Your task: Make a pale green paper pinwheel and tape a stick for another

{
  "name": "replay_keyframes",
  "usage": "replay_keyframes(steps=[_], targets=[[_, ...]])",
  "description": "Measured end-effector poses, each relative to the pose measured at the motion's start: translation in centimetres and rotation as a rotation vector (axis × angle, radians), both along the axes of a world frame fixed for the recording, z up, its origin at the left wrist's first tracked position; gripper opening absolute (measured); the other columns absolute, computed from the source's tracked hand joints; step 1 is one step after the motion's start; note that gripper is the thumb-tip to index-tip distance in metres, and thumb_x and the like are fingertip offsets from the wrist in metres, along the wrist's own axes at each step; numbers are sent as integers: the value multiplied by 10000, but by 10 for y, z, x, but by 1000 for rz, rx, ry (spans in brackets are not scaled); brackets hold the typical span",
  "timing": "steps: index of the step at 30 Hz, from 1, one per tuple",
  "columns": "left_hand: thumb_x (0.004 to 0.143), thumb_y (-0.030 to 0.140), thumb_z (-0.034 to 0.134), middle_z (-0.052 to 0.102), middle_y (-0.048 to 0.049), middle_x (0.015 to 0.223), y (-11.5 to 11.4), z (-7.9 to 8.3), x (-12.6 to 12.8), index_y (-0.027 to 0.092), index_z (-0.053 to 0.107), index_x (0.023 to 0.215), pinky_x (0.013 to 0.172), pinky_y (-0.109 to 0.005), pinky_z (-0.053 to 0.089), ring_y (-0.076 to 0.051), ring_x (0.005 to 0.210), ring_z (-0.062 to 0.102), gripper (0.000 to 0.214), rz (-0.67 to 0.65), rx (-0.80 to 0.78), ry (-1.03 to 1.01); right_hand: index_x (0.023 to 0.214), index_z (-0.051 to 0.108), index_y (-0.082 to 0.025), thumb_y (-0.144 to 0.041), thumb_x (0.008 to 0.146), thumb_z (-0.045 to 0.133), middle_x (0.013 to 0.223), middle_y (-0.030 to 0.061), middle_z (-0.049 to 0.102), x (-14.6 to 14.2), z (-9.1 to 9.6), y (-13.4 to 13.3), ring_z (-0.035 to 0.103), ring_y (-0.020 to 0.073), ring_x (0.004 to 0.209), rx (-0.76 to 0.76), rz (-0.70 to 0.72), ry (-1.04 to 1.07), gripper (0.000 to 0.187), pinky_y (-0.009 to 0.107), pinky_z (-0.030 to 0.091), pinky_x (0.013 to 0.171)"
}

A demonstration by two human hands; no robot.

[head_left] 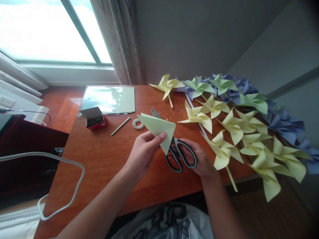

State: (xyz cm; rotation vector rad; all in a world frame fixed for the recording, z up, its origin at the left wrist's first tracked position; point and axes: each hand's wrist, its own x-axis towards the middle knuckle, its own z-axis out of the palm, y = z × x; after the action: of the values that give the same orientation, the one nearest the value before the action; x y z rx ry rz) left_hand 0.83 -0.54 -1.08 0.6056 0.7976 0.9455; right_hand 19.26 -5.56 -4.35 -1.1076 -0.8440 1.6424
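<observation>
A pale green sheet of paper point(159, 127), folded into a triangle, is pinched in my left hand point(144, 149), with the thumb on its near side. Black-and-grey scissors point(185, 153) are held in my right hand point(203, 162), whose fingers are partly hidden behind the handles. The handle loops point toward me. Most of the blades lie behind the paper, and their tips show past its upper left edge. I cannot tell whether the blades touch the paper.
Yellow pinwheels point(221, 149), green pinwheels point(199, 87) and blue pinwheels point(286, 126) cover the table's right side. A tape roll point(138, 120), a thin paper stick point(120, 126), an opened small red box point(96, 122) and a pack of paper point(126, 99) lie left. Small scraps point(171, 114) are scattered beyond the scissors.
</observation>
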Motion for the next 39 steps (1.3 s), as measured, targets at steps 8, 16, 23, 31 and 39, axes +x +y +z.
replay_keyframes(steps=[8,16,23,31,39], targets=[[778,272,835,801,-78,955,4,-3,-3,138,794,975,844,-267,534,-176,881,716,242,213,59,95,1095,691,-255,-230,941,632,969,72,748,-14,10,-14,702,237,920,572,-690,-768,167,395,577,831],[733,283,863,793,-51,872,2,-6,3,141,798,908,801,-262,518,-165,808,682,235,246,98,164,1184,686,-176,-237,907,710,1133,124,751,-35,15,-17,659,284,982,793,-374,-1525,284,422,544,888],[745,262,847,786,-44,849,2,-5,0,148,808,921,788,-261,513,-176,814,674,213,163,161,202,1120,718,-167,-323,901,702,1030,110,754,-28,3,-7,680,260,889,641,-363,-1443,270,381,551,804],[792,250,798,765,-23,887,12,6,-14,177,783,951,701,-225,474,-140,777,644,176,334,203,149,1030,726,-191,-411,820,747,878,45,710,-1,-7,-12,621,173,722,178,-210,-551,304,275,501,617],[795,249,788,746,-22,880,13,5,-12,178,778,951,641,-205,461,-116,732,604,171,320,187,113,959,739,-173,-364,829,724,751,14,628,12,-1,-16,542,169,630,364,-253,-1246,232,313,464,616]])
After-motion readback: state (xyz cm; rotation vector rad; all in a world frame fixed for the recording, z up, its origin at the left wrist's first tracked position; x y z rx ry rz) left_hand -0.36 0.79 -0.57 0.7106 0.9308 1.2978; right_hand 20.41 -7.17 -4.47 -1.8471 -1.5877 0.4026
